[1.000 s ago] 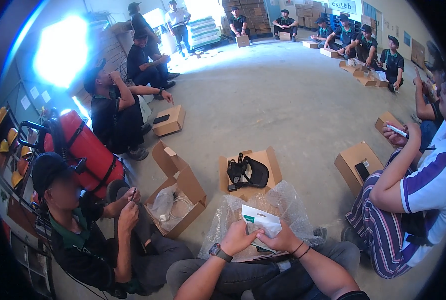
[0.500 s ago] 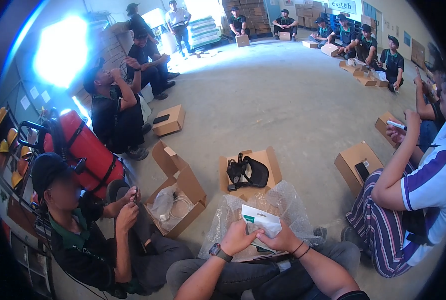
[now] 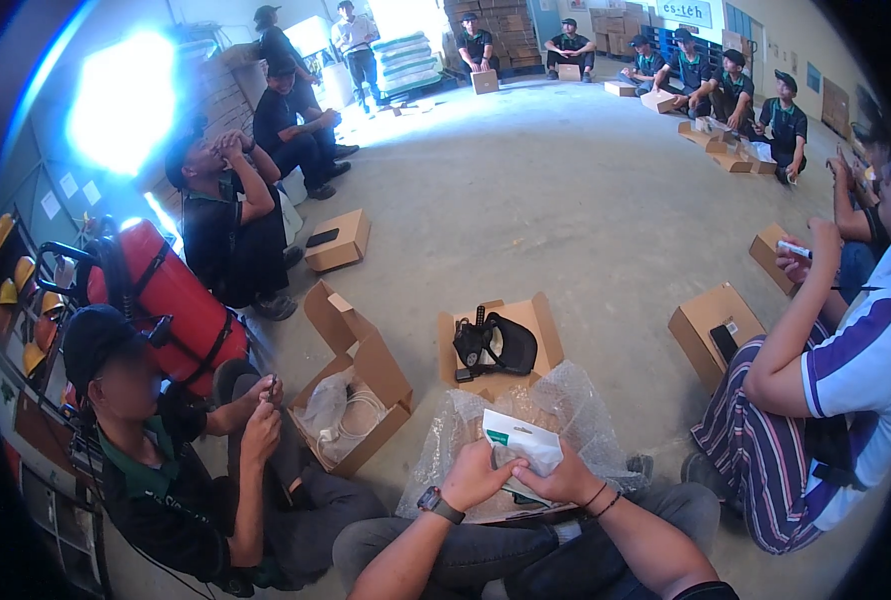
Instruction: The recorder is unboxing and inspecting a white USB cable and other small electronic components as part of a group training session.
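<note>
Between my two hands is a small white packet [image 3: 524, 437] with a green patch and a hanging slot at its top. My left hand [image 3: 478, 477] grips its left side, and my right hand [image 3: 570, 476] its right side, with the thumbs close together at the front. What the packet contains is hidden. Clear bubble wrap [image 3: 588, 408] lies spread under and beyond my hands, above my crossed legs. Just past it, a black cap [image 3: 515, 346] with a dark device and cable rests in an open cardboard box [image 3: 550, 313].
At my left, an open cardboard box [image 3: 384, 362] holds a white cable [image 3: 363, 414] and clear plastic; a co-worker [image 3: 156, 450] sits beside it. A closed box [image 3: 718, 335] with a phone on it stands right, near a seated person [image 3: 826, 390]. A large red tank [image 3: 181, 305] stands left.
My hands and the packet stay in place. Farther left, a seated person has brought both hands together in front of the face. The person on the right shifts slightly.
</note>
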